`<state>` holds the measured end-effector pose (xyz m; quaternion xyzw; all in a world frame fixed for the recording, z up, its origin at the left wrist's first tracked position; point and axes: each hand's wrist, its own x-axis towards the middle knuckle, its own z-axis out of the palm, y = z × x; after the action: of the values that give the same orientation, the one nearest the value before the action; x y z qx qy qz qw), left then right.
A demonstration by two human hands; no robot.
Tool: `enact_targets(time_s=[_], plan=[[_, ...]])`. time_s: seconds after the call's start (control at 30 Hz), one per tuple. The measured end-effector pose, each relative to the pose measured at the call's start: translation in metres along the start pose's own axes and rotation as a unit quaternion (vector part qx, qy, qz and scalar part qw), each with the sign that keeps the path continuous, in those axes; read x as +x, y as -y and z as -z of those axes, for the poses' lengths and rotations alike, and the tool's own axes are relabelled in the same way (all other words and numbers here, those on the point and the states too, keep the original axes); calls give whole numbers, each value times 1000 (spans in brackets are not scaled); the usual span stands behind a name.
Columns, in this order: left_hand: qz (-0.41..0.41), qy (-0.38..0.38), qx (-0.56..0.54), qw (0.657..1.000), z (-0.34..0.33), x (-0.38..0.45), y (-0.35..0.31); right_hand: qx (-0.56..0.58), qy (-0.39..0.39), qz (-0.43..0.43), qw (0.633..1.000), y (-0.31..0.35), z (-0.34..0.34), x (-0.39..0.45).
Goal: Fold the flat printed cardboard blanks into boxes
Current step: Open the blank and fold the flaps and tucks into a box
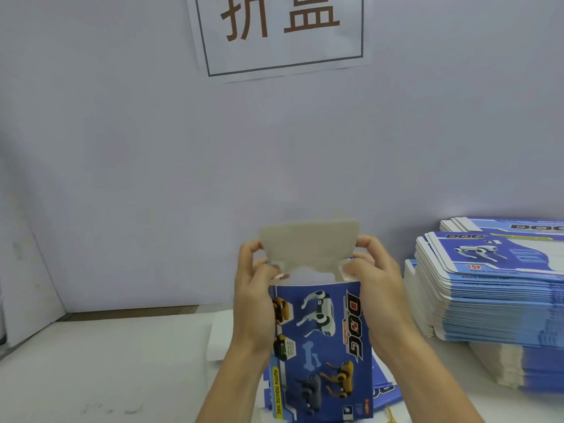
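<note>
Head view shows me both hands up in the middle of the frame, holding one blue box (320, 346) that stands tall, its printed side (robot dogs and the word DOG) facing me. My left hand (254, 297) grips the box's left edge near the top, with the fingers (247, 254) curled around the corner of the plain grey top flap (308, 244). My right hand (377, 282) grips the right edge the same way, fingers curled over the flap's other corner. The flap sticks up above the box, and I see its unprinted side. The bottom of the box runs out of the frame, so I cannot tell if it touches the white worktop (106, 361).

At the right of the frame sits a tall stack of flat blanks (494, 288), blue and white, lying on the worktop. Another flat blue piece (386, 389) lies just behind the box, low in the frame. On the wall at the top hangs a white sign (280, 32) with big brown characters.
</note>
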<state>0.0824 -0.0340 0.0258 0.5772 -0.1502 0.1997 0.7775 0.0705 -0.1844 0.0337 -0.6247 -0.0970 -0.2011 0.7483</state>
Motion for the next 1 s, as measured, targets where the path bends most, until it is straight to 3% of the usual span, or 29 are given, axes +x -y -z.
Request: enact_targets(time_s=[0.17,0.27,0.37,0.5,0.63,1.0], plan=[[-3,-30,-86,996,8,-4,5,104,-53,-1,993,-15,0,-5],[-23,-19,-39,999,9,-1,7,98,-2,-5,995,-15,1,-5],[-19,12,-3,1000,11,1,8,45,111,-21,993,-12,7,-3],[17,94,22,995,19,2,3,49,192,-38,979,-9,17,-2],[45,160,66,984,28,1,-3,51,211,-33,976,-8,20,-3],[-8,173,137,975,35,6,-14,42,223,-58,972,-2,21,-6]])
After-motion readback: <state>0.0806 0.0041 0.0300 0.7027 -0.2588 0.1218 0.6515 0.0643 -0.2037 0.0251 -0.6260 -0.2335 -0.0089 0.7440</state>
